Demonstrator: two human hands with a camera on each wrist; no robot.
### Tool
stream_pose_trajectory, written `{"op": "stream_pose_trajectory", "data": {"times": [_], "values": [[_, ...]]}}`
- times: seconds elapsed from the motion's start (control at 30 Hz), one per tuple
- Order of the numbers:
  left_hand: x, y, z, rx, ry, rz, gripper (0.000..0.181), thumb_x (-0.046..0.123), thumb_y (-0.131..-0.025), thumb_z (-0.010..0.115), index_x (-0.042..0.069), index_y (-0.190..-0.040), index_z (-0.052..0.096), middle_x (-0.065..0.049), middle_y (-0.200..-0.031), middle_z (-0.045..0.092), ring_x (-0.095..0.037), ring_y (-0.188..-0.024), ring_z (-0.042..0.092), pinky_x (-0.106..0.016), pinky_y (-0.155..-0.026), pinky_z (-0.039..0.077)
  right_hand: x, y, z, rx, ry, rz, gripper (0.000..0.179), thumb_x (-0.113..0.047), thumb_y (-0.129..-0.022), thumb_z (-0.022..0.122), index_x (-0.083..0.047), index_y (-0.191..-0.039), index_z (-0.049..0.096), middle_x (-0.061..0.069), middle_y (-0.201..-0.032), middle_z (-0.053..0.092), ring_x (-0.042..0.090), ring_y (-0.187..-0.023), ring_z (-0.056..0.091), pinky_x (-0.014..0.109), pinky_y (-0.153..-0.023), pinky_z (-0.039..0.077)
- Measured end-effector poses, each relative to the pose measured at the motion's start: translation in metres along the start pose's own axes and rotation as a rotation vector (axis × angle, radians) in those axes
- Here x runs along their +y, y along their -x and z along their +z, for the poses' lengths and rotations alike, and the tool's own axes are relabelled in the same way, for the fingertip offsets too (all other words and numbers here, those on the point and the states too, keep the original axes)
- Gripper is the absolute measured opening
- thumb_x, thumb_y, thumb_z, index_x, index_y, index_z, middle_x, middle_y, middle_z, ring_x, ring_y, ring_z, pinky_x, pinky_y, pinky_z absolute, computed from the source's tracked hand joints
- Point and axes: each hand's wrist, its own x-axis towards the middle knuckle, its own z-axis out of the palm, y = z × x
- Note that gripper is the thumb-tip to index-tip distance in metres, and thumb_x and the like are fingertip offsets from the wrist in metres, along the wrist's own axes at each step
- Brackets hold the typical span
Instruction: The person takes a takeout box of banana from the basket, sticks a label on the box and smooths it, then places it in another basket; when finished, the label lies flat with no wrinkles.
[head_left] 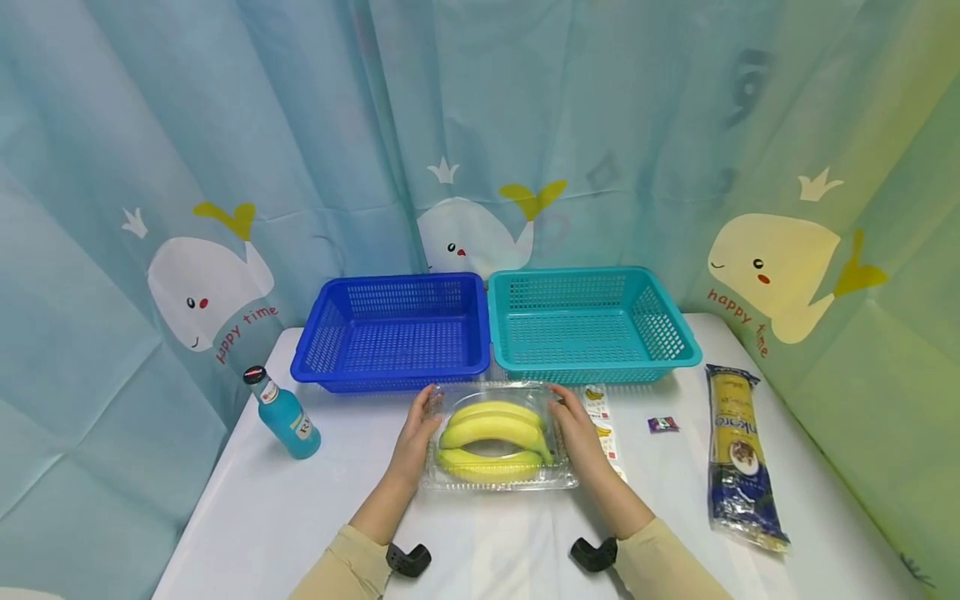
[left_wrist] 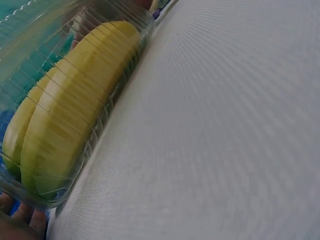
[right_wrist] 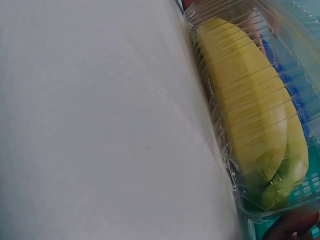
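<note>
A clear plastic clamshell box with ridged sides sits in front of me at the middle of the table. Inside it lie several yellow bananas, greenish at their ends. My left hand grips the box's left side and my right hand grips its right side, fingers around the edges. In the left wrist view the bananas show through the ridged wall, with fingertips at the box's lower corner. The right wrist view shows the bananas and part of the right hand below the box.
Behind the box stand a blue basket and a teal basket, side by side. A turquoise bottle stands at left. To the right are a sticker strip, a small purple packet and a long yellow-and-blue food packet.
</note>
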Motion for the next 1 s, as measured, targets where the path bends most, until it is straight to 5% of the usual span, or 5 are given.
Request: {"op": "stream_pose_trajectory", "data": {"times": [0.37,0.57,0.67,0.8,1.0], "values": [[0.001,0.001,-0.005,-0.011,-0.057,0.013,0.059,0.031,-0.104,0.042,0.021,-0.158,0.02,-0.011,-0.162,0.03,-0.036,-0.152,0.017,-0.06,-0.122,0.009,-0.01,0.0,-0.009,-0.042,0.241,-0.008,0.052,-0.042,-0.104,0.044,-0.019,-0.15,0.04,0.017,-0.151,0.044,0.038,-0.137,0.042,0.061,-0.112,0.034],[0.002,0.001,-0.009,0.006,-0.129,0.0,0.06,0.037,-0.104,0.042,0.021,-0.158,0.022,-0.012,-0.162,0.028,-0.037,-0.151,0.019,-0.059,-0.123,0.012,-0.016,0.0,-0.013,-0.084,0.3,0.004,0.055,-0.041,-0.104,0.043,-0.016,-0.153,0.036,0.02,-0.155,0.038,0.044,-0.14,0.038,0.063,-0.111,0.035],[0.008,0.003,-0.012,0.031,-0.217,0.018,0.06,0.038,-0.104,0.042,0.018,-0.158,0.023,-0.014,-0.162,0.027,-0.037,-0.15,0.024,-0.055,-0.123,0.017,-0.018,0.0,-0.016,-0.105,0.302,0.021,0.057,-0.045,-0.104,0.042,-0.017,-0.153,0.034,0.02,-0.149,0.043,0.038,-0.103,0.061,0.053,-0.087,0.053],[0.022,0.009,-0.017,0.042,-0.363,0.124,0.057,0.032,-0.104,0.046,0.014,-0.156,0.03,-0.014,-0.161,0.03,-0.035,-0.149,0.027,-0.055,-0.122,0.021,-0.021,0.001,-0.023,-0.145,0.278,0.032,0.056,-0.044,-0.105,0.041,-0.018,-0.155,0.031,0.018,-0.14,0.045,0.019,-0.063,0.049,0.038,-0.058,0.052],[0.041,0.024,-0.011,-0.028,-0.587,0.374,0.054,0.022,-0.099,0.053,0.014,-0.151,0.041,-0.012,-0.159,0.033,-0.038,-0.148,0.027,-0.068,-0.114,0.025,-0.032,0.007,-0.039,-0.166,0.307,-0.027,0.057,-0.039,-0.106,0.041,-0.01,-0.154,0.031,0.023,-0.138,0.044,0.024,-0.076,0.057,0.041,-0.062,0.057]]}}
